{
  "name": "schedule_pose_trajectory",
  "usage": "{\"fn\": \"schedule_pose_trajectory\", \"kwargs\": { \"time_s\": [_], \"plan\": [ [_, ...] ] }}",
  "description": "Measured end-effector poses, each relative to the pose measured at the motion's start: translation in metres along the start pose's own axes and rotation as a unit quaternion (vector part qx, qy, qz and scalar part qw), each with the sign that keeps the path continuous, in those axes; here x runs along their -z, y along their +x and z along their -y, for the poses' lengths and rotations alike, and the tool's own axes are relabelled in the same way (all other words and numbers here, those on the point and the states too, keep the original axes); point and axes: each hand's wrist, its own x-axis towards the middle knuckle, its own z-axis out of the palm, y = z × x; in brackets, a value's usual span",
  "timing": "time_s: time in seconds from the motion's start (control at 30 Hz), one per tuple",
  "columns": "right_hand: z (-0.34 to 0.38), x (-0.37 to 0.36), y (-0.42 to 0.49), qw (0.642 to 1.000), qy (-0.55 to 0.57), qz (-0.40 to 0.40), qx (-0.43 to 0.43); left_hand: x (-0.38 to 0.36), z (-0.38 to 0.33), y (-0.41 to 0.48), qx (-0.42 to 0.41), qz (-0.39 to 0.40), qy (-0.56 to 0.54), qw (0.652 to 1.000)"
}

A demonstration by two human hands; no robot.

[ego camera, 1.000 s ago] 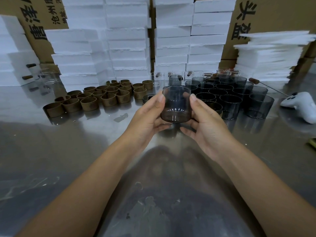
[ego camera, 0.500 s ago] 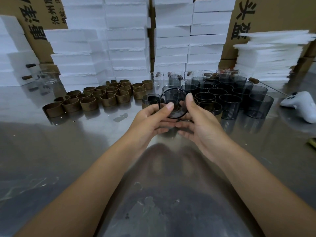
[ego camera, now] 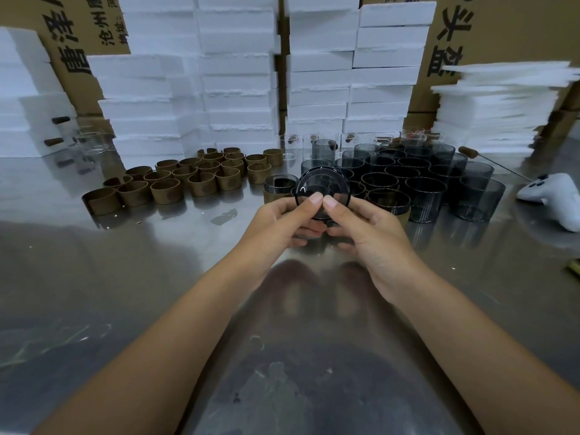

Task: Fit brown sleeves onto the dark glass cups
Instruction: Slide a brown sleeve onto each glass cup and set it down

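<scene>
Both hands hold one dark glass cup [ego camera: 323, 187] above the steel table, tipped on its side so a round end faces me. My left hand [ego camera: 282, 224] grips it from the left, thumb on the near rim. My right hand [ego camera: 364, 230] grips it from the right, thumb tip beside the left thumb. Several brown sleeves [ego camera: 201, 175] stand in rows at mid-left. Several bare dark cups [ego camera: 417, 180] cluster at mid-right. Two cups wearing sleeves stand behind the hands, one on the left [ego camera: 277, 191] and one on the right [ego camera: 390, 205].
The steel table [ego camera: 125, 277] reflects my arms. White foam blocks [ego camera: 238, 73] and cardboard boxes [ego camera: 502, 26] wall off the back. A white game controller [ego camera: 555, 196] lies at the right edge. Clear glasses [ego camera: 288, 146] stand behind the dark cups.
The cup has been tipped from upright onto its side, with a round end now turned toward me. Both hands lowered slightly and the thumbs came together on its near rim.
</scene>
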Motion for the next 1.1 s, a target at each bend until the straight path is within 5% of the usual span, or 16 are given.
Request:
{"fn": "schedule_pose_trajectory", "kwargs": {
  "time_s": [0.3, 0.53, 0.63, 0.83, 1.1],
  "plan": [
    [0.003, 0.003, 0.0, 0.999, 0.012, -0.024, -0.027, 0.013, 0.001, 0.002, -0.008, 0.02, 0.009, 1.0],
    [0.0, 0.002, 0.001, 0.997, 0.036, -0.024, -0.059, 0.073, -0.008, 0.027, -0.004, -0.166, 0.114, 0.98],
    [-0.003, -0.001, 0.003, 0.998, 0.022, -0.011, -0.061, 0.107, -0.007, 0.045, -0.025, -0.24, 0.288, 0.927],
    [-0.005, -0.002, 0.003, 0.997, 0.034, -0.007, -0.063, 0.176, 0.008, 0.061, 0.094, -0.253, 0.616, 0.74],
    [-0.004, 0.002, 0.0, 0.996, 0.06, -0.013, -0.071, 0.203, 0.013, 0.059, 0.091, -0.212, 0.684, 0.692]
  ]
}}
